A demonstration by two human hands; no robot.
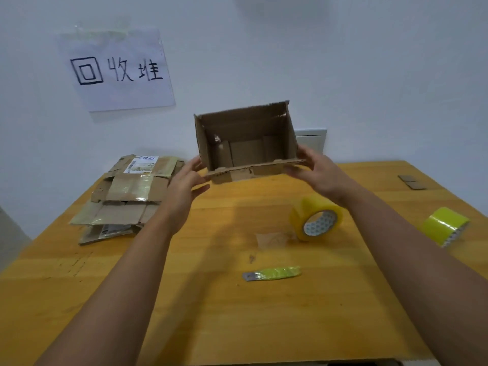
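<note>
Brown cardboard box (247,143); yellow tape rolls (317,217); orange-yellow wooden table (237,313); white paper sign (116,70), black characters.

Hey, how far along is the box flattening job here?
Done: several boxes lie flattened in the pile at the left of the table. In hand: the left hand and right hand hold one open box above the table, and it has its full shape. Left, probably: flatten it, perhaps with the cutter lying nearby, and add it to the pile.
</note>
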